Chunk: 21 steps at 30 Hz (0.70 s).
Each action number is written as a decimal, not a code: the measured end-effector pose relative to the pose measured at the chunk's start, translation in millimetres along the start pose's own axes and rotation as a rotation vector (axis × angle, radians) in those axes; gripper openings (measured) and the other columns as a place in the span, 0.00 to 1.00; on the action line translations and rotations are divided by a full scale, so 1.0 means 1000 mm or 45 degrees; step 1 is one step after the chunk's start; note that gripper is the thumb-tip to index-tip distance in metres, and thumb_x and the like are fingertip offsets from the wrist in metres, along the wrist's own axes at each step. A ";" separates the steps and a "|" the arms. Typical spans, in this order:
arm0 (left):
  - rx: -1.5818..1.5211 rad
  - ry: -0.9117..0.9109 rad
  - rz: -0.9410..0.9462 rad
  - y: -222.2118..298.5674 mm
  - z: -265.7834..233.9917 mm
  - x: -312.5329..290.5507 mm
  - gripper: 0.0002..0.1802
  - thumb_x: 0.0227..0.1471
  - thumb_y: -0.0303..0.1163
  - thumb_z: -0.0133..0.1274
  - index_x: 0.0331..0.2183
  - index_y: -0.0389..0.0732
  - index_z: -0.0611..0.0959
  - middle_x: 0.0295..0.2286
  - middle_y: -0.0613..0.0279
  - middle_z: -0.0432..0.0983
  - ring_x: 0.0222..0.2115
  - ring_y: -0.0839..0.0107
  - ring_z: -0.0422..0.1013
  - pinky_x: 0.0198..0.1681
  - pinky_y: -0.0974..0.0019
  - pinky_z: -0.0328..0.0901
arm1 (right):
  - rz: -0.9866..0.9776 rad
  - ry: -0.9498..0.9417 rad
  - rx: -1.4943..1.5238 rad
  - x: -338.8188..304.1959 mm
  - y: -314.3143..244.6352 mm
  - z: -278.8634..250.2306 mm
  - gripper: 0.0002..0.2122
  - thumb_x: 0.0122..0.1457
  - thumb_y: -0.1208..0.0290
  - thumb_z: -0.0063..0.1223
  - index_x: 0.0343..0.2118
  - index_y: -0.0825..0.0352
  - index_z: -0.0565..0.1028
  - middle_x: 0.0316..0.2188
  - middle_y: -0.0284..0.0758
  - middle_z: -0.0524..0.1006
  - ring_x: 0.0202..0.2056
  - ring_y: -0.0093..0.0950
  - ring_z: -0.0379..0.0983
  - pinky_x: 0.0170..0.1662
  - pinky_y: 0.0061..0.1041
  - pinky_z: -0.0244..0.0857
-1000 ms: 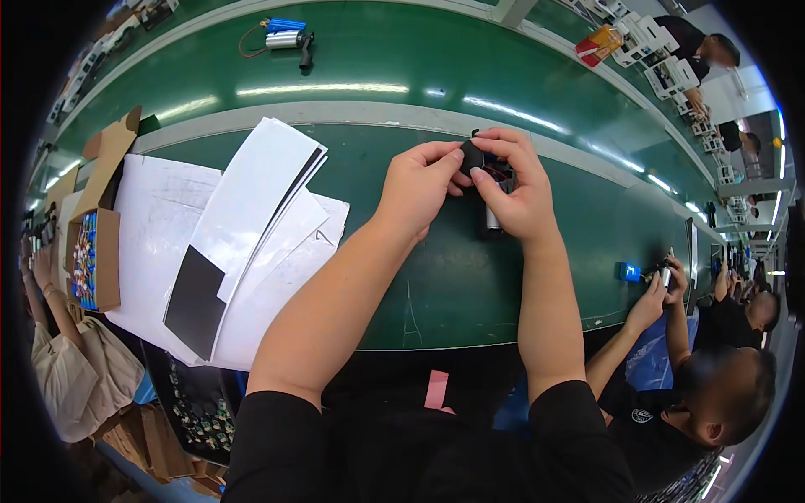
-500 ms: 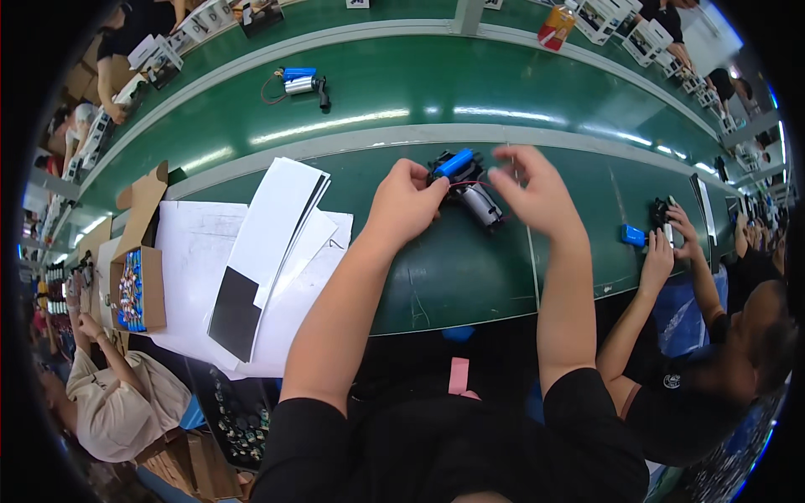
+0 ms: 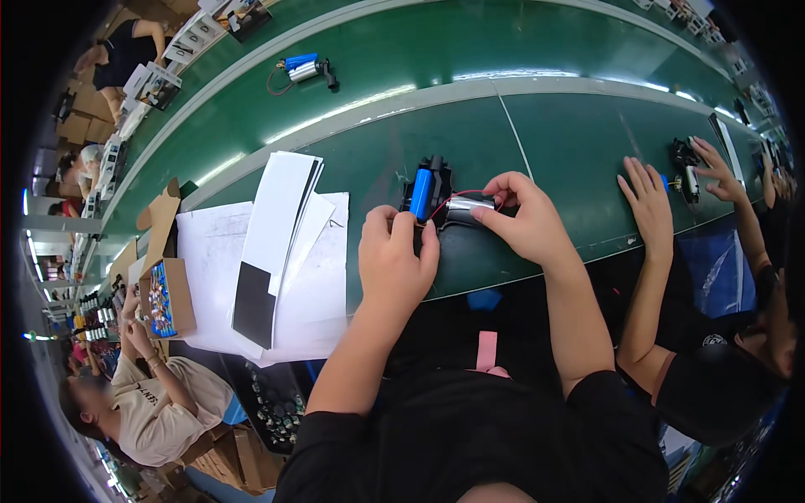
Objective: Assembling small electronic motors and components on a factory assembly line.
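A black plastic housing [image 3: 438, 186] lies on the green bench in front of me, with a blue cylindrical battery [image 3: 421, 194] set along it. My left hand [image 3: 394, 251] is closed on the near end of that housing, fingertips by the battery's lower end. Extending to the right from it is a silver cylindrical motor [image 3: 465, 210]. My right hand [image 3: 532, 220] grips the motor's right end between thumb and fingers. A thin red wire [image 3: 457, 194] arcs over the motor from the battery side towards my right fingers; its ends are hidden.
White papers [image 3: 277, 226] lie on a large white sheet [image 3: 218, 239] to my left, beside a cardboard box [image 3: 180, 293] of blue batteries. A similar battery-and-motor assembly [image 3: 303, 70] rests on the far bench. At right, a co-worker's hands [image 3: 650, 201] handle another assembly.
The assembly has turned so its motor points right instead of down-right. My right hand, apart from it before, has come down onto the motor. The whole view has rotated slightly.
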<state>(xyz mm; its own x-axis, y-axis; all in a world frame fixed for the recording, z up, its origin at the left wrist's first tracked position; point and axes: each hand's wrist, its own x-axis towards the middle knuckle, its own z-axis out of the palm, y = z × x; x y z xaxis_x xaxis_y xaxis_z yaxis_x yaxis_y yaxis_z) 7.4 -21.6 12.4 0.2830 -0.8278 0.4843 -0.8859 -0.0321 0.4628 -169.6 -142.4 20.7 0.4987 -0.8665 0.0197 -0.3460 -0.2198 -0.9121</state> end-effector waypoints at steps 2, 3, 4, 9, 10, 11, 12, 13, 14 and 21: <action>-0.094 0.078 0.001 -0.002 0.011 -0.005 0.12 0.49 0.23 0.63 0.37 0.34 0.79 0.37 0.48 0.71 0.37 0.51 0.71 0.39 0.56 0.67 | 0.096 -0.024 -0.026 -0.002 0.001 -0.002 0.14 0.49 0.71 0.69 0.36 0.70 0.76 0.38 0.38 0.75 0.38 0.30 0.73 0.41 0.28 0.69; -0.105 0.158 0.098 -0.006 0.017 -0.008 0.12 0.49 0.23 0.63 0.36 0.36 0.79 0.37 0.49 0.72 0.36 0.52 0.71 0.39 0.56 0.67 | 0.095 -0.020 -0.019 -0.004 0.001 0.000 0.14 0.49 0.71 0.69 0.36 0.70 0.76 0.38 0.38 0.75 0.38 0.30 0.73 0.41 0.28 0.69; -0.117 0.237 0.196 -0.010 0.022 -0.011 0.11 0.48 0.22 0.63 0.36 0.37 0.80 0.37 0.51 0.72 0.35 0.54 0.71 0.38 0.55 0.66 | 0.041 0.004 -0.028 -0.006 0.001 0.003 0.13 0.49 0.72 0.69 0.34 0.70 0.76 0.38 0.38 0.75 0.38 0.31 0.73 0.40 0.29 0.69; -0.026 0.198 0.396 -0.012 0.020 -0.014 0.13 0.45 0.19 0.65 0.35 0.37 0.80 0.36 0.51 0.73 0.36 0.54 0.72 0.39 0.56 0.66 | -0.186 0.221 -0.119 -0.022 0.004 0.020 0.09 0.50 0.75 0.66 0.31 0.69 0.76 0.41 0.39 0.74 0.39 0.35 0.74 0.41 0.29 0.69; 0.034 0.135 0.396 -0.012 0.018 -0.016 0.15 0.45 0.22 0.65 0.38 0.37 0.81 0.37 0.50 0.73 0.38 0.54 0.72 0.40 0.55 0.66 | -0.239 0.315 -0.163 -0.025 0.005 0.023 0.08 0.50 0.76 0.66 0.31 0.69 0.76 0.42 0.40 0.74 0.41 0.36 0.74 0.42 0.29 0.69; 0.095 0.073 0.396 -0.012 0.016 -0.018 0.18 0.46 0.26 0.66 0.42 0.37 0.82 0.39 0.49 0.73 0.40 0.53 0.72 0.41 0.54 0.66 | -0.293 0.407 -0.207 -0.028 0.006 0.026 0.08 0.50 0.77 0.66 0.31 0.69 0.77 0.43 0.40 0.74 0.42 0.37 0.74 0.43 0.30 0.70; 0.095 0.071 0.397 -0.006 0.012 -0.020 0.18 0.46 0.26 0.66 0.42 0.37 0.82 0.39 0.49 0.73 0.40 0.53 0.72 0.41 0.54 0.66 | -0.291 0.408 -0.206 -0.029 0.010 0.028 0.08 0.50 0.77 0.66 0.31 0.69 0.77 0.43 0.40 0.74 0.42 0.37 0.74 0.43 0.30 0.70; 0.185 0.016 0.390 0.006 0.008 -0.022 0.23 0.47 0.30 0.66 0.47 0.37 0.81 0.41 0.47 0.72 0.42 0.50 0.71 0.43 0.53 0.66 | -0.316 0.437 -0.174 -0.031 0.014 0.030 0.08 0.50 0.78 0.66 0.31 0.69 0.77 0.44 0.41 0.74 0.43 0.38 0.75 0.45 0.31 0.70; 0.274 -0.040 0.382 0.014 0.006 -0.026 0.28 0.48 0.34 0.65 0.52 0.37 0.80 0.43 0.45 0.71 0.44 0.48 0.71 0.45 0.52 0.66 | -0.341 0.466 -0.143 -0.033 0.017 0.031 0.08 0.50 0.78 0.66 0.32 0.69 0.77 0.45 0.42 0.74 0.45 0.38 0.75 0.46 0.31 0.70; 0.412 -0.038 0.349 0.020 0.019 -0.037 0.36 0.49 0.46 0.63 0.57 0.40 0.78 0.49 0.38 0.68 0.52 0.41 0.65 0.51 0.43 0.62 | -0.401 0.460 -0.067 -0.034 0.019 0.030 0.06 0.51 0.80 0.64 0.33 0.70 0.78 0.48 0.43 0.74 0.47 0.40 0.76 0.49 0.34 0.72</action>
<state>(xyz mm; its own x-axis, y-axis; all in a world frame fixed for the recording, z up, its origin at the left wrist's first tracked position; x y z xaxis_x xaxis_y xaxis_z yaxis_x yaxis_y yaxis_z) -27.7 -2.7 -10.5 0.0141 -0.8457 0.5336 -0.9979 0.0216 0.0607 -168.8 -103.8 -9.8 0.2806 -0.8525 0.4411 -0.2667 -0.5107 -0.8173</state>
